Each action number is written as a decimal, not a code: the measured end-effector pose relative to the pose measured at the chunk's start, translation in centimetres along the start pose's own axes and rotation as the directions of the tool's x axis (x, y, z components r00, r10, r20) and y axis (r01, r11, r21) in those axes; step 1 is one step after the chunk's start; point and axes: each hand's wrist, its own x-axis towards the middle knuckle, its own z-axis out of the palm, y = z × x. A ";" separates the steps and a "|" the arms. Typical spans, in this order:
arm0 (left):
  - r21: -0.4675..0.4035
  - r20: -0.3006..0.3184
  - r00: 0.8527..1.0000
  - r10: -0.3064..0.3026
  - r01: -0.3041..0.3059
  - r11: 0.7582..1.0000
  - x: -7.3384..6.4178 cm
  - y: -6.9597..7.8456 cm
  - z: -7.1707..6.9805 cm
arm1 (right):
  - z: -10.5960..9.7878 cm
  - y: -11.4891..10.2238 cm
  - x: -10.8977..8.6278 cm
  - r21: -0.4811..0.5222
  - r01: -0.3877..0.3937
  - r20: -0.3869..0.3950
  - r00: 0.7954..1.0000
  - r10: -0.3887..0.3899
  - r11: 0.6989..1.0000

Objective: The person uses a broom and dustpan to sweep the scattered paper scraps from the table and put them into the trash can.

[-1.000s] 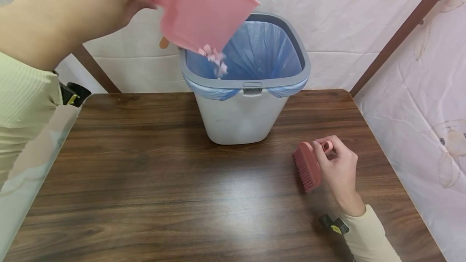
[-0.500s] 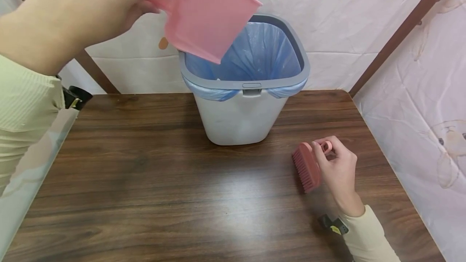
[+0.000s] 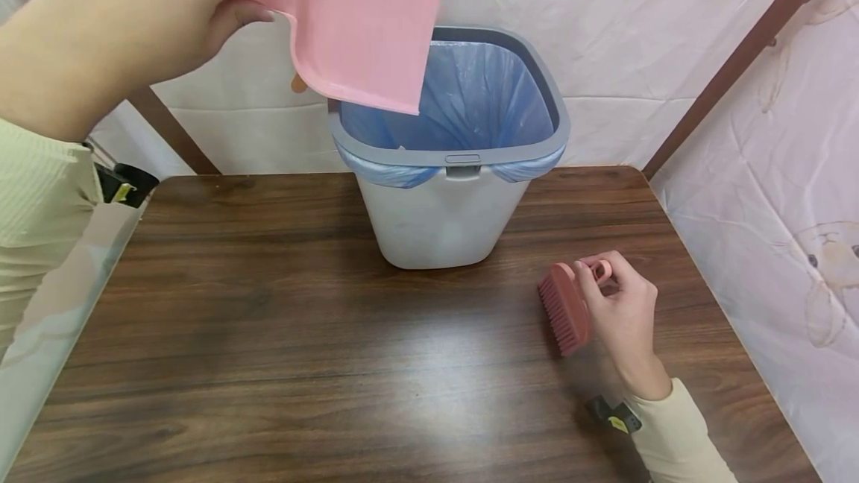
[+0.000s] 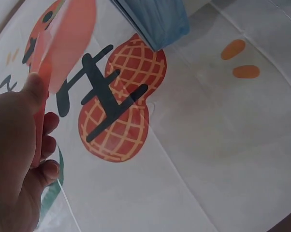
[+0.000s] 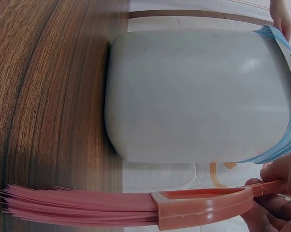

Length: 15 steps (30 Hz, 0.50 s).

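My left hand [image 3: 154, 28] grips the handle of a pink dustpan [image 3: 369, 28], holding it tilted over the left part of the bin's opening. No scraps show on the pan's visible face. Grey-white and lined with a blue bag, the trash bin [image 3: 439, 218] stands upright at the back of the table. A tiny pale bit [image 3: 401, 147] shows inside near its front rim. Off to the bin's right, my right hand [image 3: 624, 311] pinches the handle of a pink brush [image 3: 567, 308]. In the right wrist view its bristles [image 5: 82, 205] point toward the wooden surface.
The brown wooden table [image 3: 268, 334] spreads out in front of the bin. White printed cloth [image 3: 617, 58] hangs behind it, and another cloth [image 3: 792, 170] hangs along the right side. A tiny speck lies near the table's middle.
Pale pink scraps fell off the dustpan into the bin. The left hand has turned the dustpan and shifted it slightly left. The right hand and brush have stayed put.
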 end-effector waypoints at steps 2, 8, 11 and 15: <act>-0.011 0.019 1.000 -0.017 0.017 1.000 -0.3 -0.2 0.0 | 0.0 0.0 0.0 0.002 -0.002 0.000 1.000 0.002 1.000; -0.093 0.156 0.980 -0.124 0.139 0.986 -1.3 -1.2 -0.3 | 0.0 -0.1 0.0 0.010 -0.007 0.010 1.000 0.007 1.000; -0.104 0.208 0.966 -0.155 0.179 0.978 -2.1 -1.9 -0.2 | -0.1 -0.1 0.0 0.008 -0.008 0.012 1.000 0.008 1.000; -0.123 0.226 0.962 -0.151 0.182 0.976 -3.4 -3.1 -0.3 | 0.0 -0.1 0.1 0.010 -0.003 0.012 1.000 0.003 1.000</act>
